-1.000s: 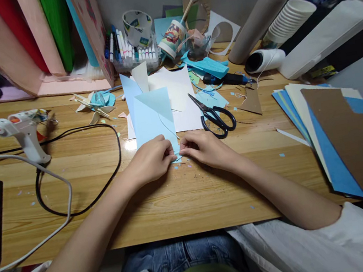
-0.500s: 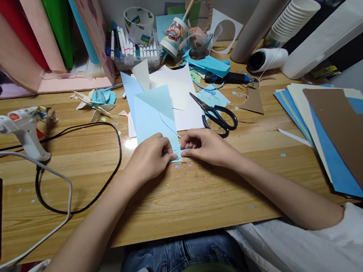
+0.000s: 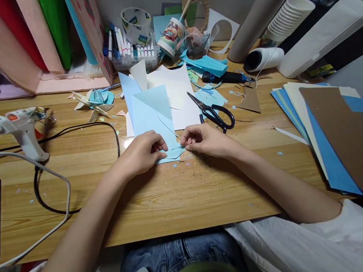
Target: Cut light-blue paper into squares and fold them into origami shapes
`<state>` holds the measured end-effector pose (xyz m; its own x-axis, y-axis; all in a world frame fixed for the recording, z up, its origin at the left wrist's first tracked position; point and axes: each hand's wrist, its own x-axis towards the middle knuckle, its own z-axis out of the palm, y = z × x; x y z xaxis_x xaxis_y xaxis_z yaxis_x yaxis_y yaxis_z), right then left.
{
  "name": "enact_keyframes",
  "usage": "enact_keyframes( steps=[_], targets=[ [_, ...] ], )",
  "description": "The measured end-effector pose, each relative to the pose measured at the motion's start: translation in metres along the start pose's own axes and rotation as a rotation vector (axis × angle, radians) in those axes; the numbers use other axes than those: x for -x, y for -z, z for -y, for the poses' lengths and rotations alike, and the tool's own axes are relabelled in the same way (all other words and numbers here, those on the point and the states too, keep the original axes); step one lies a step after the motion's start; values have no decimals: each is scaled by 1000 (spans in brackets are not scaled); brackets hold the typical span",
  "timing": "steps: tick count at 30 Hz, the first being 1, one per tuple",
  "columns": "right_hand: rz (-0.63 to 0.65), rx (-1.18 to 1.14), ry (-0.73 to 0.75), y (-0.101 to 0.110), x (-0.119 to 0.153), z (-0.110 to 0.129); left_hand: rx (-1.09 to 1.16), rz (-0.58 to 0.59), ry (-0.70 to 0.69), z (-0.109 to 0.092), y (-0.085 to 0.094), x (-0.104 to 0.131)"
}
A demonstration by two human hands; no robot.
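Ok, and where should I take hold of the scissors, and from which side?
Probably by the black handle loops, coming from the near right: the scissors lie with loops nearest and blades angled away, tips over the white paper.

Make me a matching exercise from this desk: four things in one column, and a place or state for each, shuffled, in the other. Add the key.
Things
1. Right hand
2. Scissors
3. Glue gun
4. Tape roll

Places or states
A. White, at the left side of the desk
B. Resting over the markers
C. Pinching the tip of a small light-blue paper piece
D. Black-handled, blade tips over a white sheet

Right pairs
1-C, 2-D, 3-A, 4-B
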<state>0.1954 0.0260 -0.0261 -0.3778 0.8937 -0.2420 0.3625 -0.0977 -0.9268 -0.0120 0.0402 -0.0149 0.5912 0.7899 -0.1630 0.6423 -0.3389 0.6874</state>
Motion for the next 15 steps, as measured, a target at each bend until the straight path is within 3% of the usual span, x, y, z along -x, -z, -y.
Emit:
enact_keyframes(
  steps=[11,15],
  targets=[
    [56,121,37,0,4,5,81,54,-79,12,3,3],
    [-90,290,121,-13,7,5,74,50,-82,12,3,2]
  ],
)
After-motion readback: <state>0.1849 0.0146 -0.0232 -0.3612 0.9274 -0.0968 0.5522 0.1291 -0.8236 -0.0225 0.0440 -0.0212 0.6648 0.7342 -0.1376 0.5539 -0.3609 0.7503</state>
